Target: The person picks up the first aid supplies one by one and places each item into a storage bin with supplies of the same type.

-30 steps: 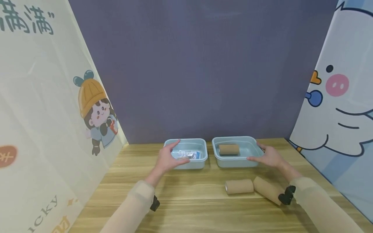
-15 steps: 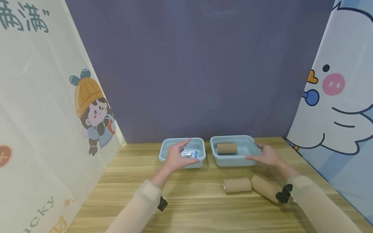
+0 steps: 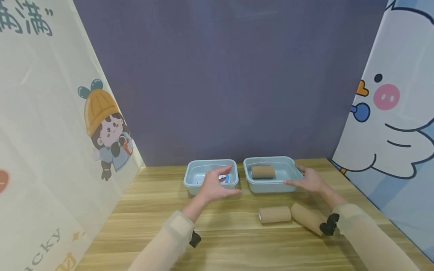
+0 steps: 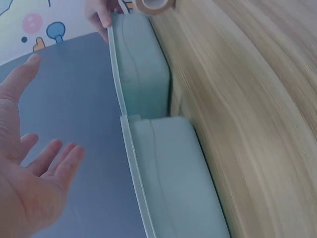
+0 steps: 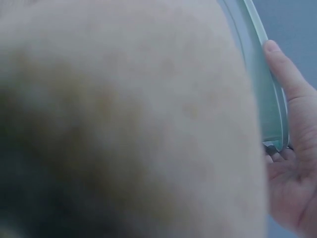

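Note:
In the head view, my left hand hovers over the right front of the left light-blue plastic bin, thumb and fingers spread with nothing between them. A small clear-and-blue packet lies inside this bin, partly covered by the hand. My right hand holds the right end of the other light-blue bin, thumb at the front rim and fingers toward the back. The right wrist view shows the thumb against the rim. One brown cylindrical roll lies in the right bin.
Two more brown rolls, one lying straight and one slanted, rest on the wooden table before the right bin. A dark cloth backdrop stands behind both bins. Printed sheets flank the table on either side.
My left hand has come away from the left bin's left side and moved rightward across its front. My right hand keeps its place at the right bin. The head view has shifted slightly.

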Motion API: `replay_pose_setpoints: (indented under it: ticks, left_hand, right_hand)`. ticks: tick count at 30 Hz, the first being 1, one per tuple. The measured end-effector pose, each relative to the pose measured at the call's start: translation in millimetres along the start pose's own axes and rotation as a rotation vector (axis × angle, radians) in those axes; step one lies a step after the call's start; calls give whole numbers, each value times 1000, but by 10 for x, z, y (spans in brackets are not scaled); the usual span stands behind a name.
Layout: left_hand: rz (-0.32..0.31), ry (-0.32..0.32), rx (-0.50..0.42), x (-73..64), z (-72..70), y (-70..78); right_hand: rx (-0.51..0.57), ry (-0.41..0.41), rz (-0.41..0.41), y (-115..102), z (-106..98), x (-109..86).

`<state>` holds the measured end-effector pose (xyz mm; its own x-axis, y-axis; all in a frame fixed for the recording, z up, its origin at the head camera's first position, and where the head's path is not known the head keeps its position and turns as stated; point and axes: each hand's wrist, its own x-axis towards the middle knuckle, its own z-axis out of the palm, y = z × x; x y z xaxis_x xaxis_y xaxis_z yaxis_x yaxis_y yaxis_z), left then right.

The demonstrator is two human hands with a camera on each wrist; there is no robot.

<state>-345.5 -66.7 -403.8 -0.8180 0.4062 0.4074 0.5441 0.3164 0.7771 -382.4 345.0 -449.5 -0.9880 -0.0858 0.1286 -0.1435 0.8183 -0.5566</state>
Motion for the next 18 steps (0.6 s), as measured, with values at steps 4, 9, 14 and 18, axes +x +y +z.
replay_pose_setpoints:
  ticks: [4, 9, 14, 18]
  left_hand:
    - [25, -21, -41, 11, 67, 38]
    - [13, -45, -43, 8, 155, 61]
    - [-14, -62, -15, 3, 246, 76]
    - [-6, -65, 0, 15, 299, 94]
  right_hand:
    - [-12, 5, -4, -5, -5, -4]
    - [-30, 8, 6, 4, 1, -6]
    - [-30, 12, 8, -4, 6, -7]
    - [-19, 10, 7, 3, 7, 3]
